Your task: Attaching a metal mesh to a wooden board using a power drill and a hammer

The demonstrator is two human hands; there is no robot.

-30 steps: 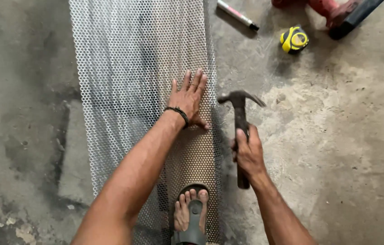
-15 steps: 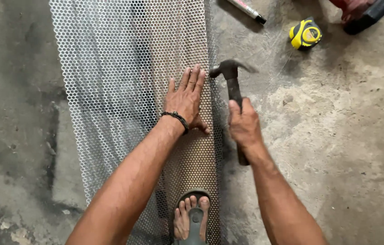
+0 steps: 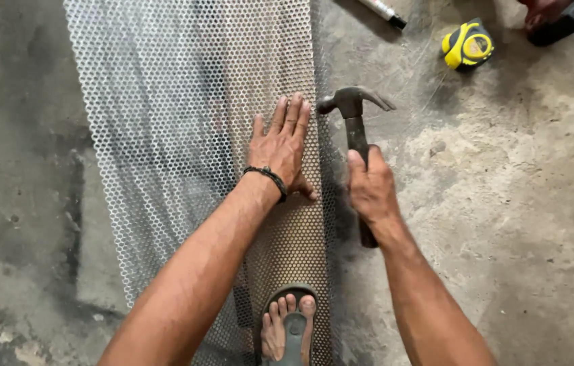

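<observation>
Where perforated metal sheet [image 3: 185, 135] covers stained concrete floor [image 3: 504, 224], left hand [image 3: 280, 146] flat and spread, right hand [image 3: 368, 186] clamped on hammer [image 3: 355, 129].

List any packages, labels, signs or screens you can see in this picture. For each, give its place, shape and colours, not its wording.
No packages, signs or screens are in view.
Label: a round yellow patch on the side of the black and yellow tape measure, on the concrete floor at the upper right.
Marker: top edge, a slim pale barrel with a black tip; any label is too small to tell.
</observation>
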